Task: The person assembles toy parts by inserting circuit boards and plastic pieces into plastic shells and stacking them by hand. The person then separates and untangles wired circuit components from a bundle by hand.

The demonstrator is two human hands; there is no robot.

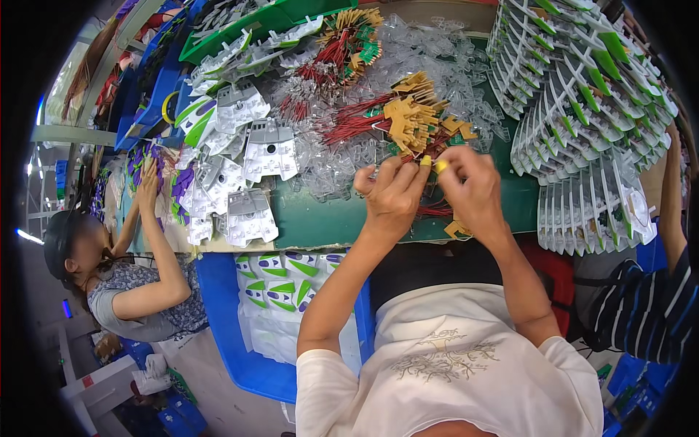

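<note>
Green-topped workbench [320, 215] here, pretty crowded — piles of clear plastic bits [342, 164] spread across the middle, and bundles of red wires with tan connector ends [397, 120] heaped on top of them. Both hands are up over the near edge of the bench, close together and nearly touching. Left hand [389, 193] is pinched shut on something small, right hand [473, 186] is also closed around a small piece, and there are yellow finger covers on a couple of fingertips [440, 166]. Can't really make out what the tiny thing between them is; it sits right where the thumbs meet, just in front of the wire bundles, with a few red wires [435, 210] trailing underneath the hands. Off to the right there are tall stacks of white and green plastic parts [582, 95], fanned out like shingles. To the left, grey-white moulded panels [251, 215] lie loose on the bench, and below the bench edge a blue bin [247, 364] holds more white and green pieces [280, 280]. Another person sits at the far left, one hand [148, 182] reaching up onto purple pieces [142, 156] — and a striped sleeve [648, 306] of someone else shows at the right.
</note>
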